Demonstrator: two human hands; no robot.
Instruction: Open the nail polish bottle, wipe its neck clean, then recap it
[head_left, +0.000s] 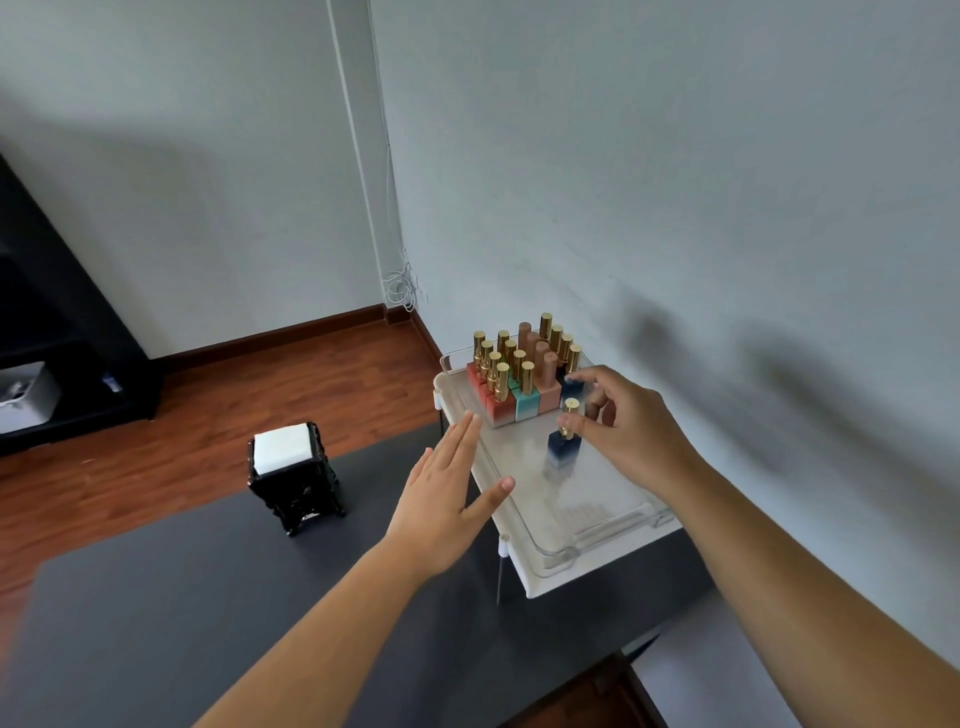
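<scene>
The blue bottle (561, 451) stands alone in the clear tray (597, 525), its gold cap (570, 415) pinched by the right hand (623, 431). The left hand (447, 499) hovers flat and spread. Likely small, light, slippery glass: hold the square base, twist the cap

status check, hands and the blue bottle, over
Right hand pinching blue bottle by its gold cap, cap on. Left hand open, empty. Path clear.
</scene>
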